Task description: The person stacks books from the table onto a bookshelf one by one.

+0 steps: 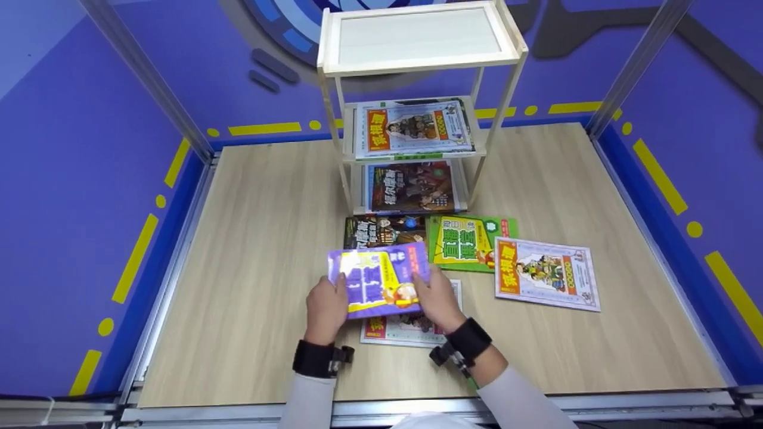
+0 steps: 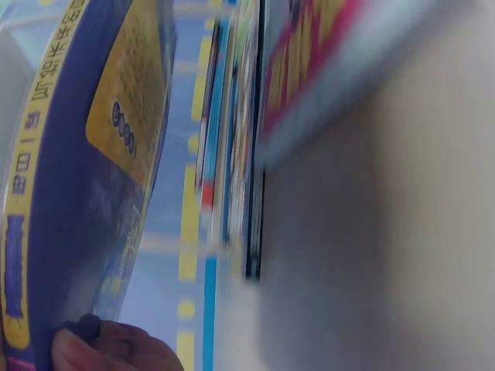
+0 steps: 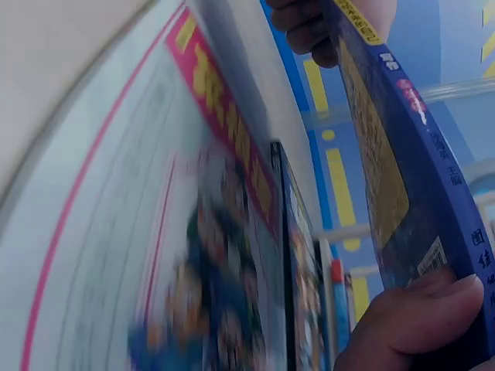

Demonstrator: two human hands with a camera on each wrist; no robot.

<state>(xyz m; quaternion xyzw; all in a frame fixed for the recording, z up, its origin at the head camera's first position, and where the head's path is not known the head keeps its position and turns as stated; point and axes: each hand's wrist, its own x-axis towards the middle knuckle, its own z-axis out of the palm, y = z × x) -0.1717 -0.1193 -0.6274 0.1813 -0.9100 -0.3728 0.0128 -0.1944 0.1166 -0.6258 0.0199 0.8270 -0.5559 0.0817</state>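
Observation:
A purple book (image 1: 372, 286) with a yellow panel is held up over the table, cover facing the head camera. My left hand (image 1: 326, 307) grips its left edge, and my right hand (image 1: 440, 301) grips the right edge, thumbs on the cover. In both wrist views the purple book (image 2: 69, 178) shows its spine and underside, with fingers curled beneath. Partly hidden below it lies a white-bordered book (image 1: 405, 335). Just behind it is a dark book (image 1: 387, 229), overlapped by the purple one in the head view. A green book (image 1: 462, 238) lies to the right of that.
A wooden rack (image 1: 334, 113) stands at the back. Its middle shelf holds a stack topped by a white-bordered comic book (image 1: 417, 128); a dark book (image 1: 411, 187) lies on the lowest. Another white-bordered book (image 1: 545, 274) lies at right, overlapping the green one. Blue walls surround the table (image 1: 250, 268).

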